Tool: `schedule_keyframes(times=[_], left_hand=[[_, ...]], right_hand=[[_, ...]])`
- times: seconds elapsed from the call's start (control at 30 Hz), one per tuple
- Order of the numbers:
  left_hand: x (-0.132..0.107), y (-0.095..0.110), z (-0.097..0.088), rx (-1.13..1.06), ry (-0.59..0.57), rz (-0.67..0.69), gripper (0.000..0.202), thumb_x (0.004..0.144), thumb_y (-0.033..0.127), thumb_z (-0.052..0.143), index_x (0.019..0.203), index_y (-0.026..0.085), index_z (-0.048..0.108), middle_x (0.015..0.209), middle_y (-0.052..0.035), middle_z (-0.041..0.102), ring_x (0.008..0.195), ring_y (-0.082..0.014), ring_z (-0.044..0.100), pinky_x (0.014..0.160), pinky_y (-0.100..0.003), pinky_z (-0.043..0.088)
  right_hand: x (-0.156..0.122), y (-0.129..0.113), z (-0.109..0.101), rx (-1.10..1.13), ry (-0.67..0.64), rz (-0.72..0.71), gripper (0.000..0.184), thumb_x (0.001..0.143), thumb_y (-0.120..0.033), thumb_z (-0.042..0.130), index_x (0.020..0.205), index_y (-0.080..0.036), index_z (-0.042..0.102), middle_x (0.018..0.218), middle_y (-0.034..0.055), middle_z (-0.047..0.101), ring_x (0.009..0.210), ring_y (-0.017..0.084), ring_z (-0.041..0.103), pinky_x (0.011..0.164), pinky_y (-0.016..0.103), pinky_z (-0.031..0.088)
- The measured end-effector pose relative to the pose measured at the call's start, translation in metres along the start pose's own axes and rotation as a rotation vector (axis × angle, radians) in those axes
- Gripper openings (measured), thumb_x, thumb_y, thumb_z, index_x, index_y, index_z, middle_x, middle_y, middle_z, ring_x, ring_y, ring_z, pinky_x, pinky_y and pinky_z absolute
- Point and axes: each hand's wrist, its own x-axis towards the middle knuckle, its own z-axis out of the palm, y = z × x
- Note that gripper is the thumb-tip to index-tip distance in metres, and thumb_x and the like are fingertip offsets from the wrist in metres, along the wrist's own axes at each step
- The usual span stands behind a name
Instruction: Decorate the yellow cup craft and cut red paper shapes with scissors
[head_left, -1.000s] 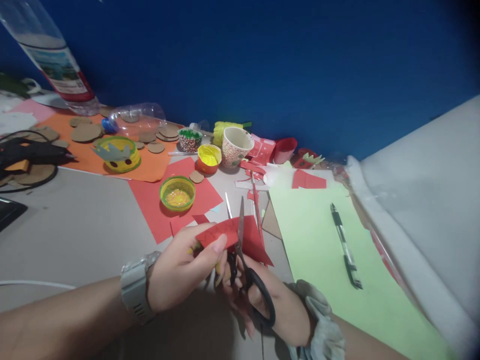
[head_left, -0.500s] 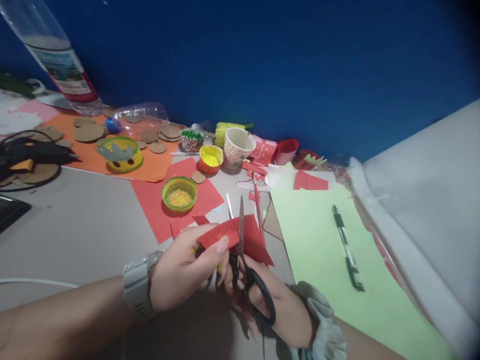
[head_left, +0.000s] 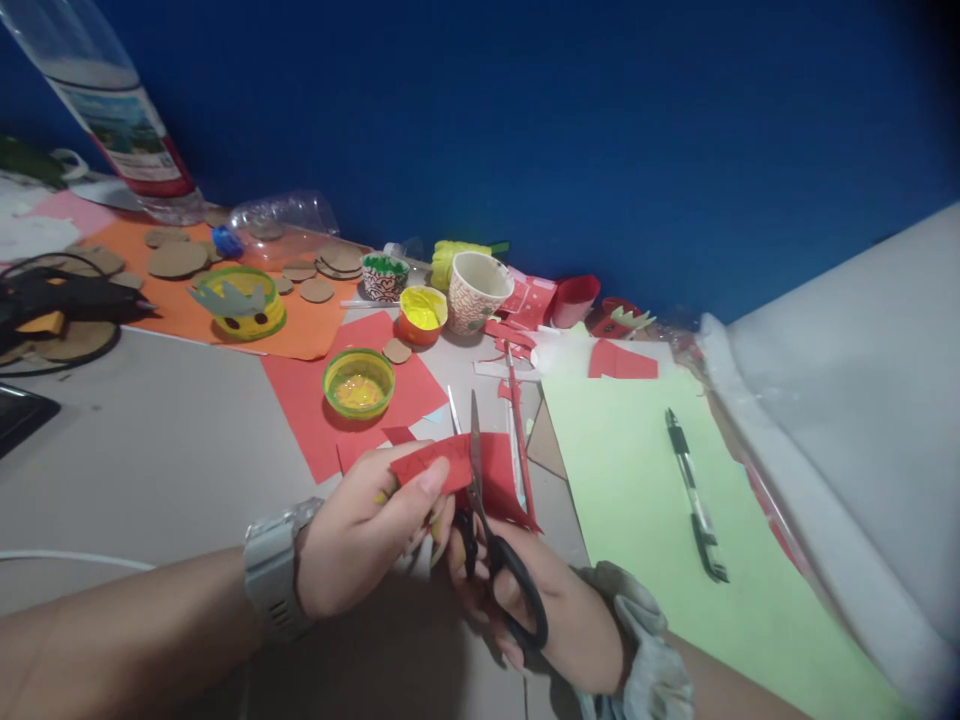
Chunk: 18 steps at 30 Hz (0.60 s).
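Closest to me, the left hand (head_left: 352, 545), with a grey watch (head_left: 270, 575) on the wrist, pinches a small red paper piece (head_left: 499, 475) between thumb and fingertips. At its three o'clock the right hand (head_left: 551, 625) has its fingers curled shut through the black loops of the scissors (head_left: 484, 525). The blades stand slightly parted, with the paper between them. I'd say it goes best with short snips, turning the thin, floppy paper rather than the steel.

At two o'clock a slim pen (head_left: 694, 495) lies on a smooth pale green sheet (head_left: 622, 470). At eleven a glossy round bowl (head_left: 358, 382) sits on a flat red sheet (head_left: 300, 400). Farther at twelve is a patterned paper cup (head_left: 472, 290), and far at ten matte cardboard discs (head_left: 176, 260).
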Motion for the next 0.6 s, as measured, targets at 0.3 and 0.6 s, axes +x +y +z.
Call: schedule_keyframes(times=[0.3,0.6], left_hand=[[0.0011,0.0005,0.0008,0.032,-0.006,0.011,0.048,0.099,0.038,0.038,0.058,0.016,0.050,0.051,0.0029,0.050,0.044,-0.0059,0.042,0.043,-0.018,0.033],[-0.0003,-0.0008,0.0004,0.029,-0.011,0.024,0.046,0.099,0.037,0.039,0.060,0.016,0.050,0.053,0.0033,0.053,0.045,-0.0050,0.044,0.043,-0.015,0.034]], right_hand=[[-0.0005,0.0010,0.0017,0.018,0.031,-0.034,0.055,0.083,-0.072,0.052,0.090,-0.017,0.046,0.065,-0.0058,0.044,0.038,0.001,0.038,0.034,0.012,0.034],[0.0002,-0.0003,0.0020,0.025,0.025,-0.022,0.056,0.082,-0.072,0.052,0.089,-0.017,0.045,0.066,-0.0058,0.044,0.038,0.001,0.038,0.034,0.012,0.034]])
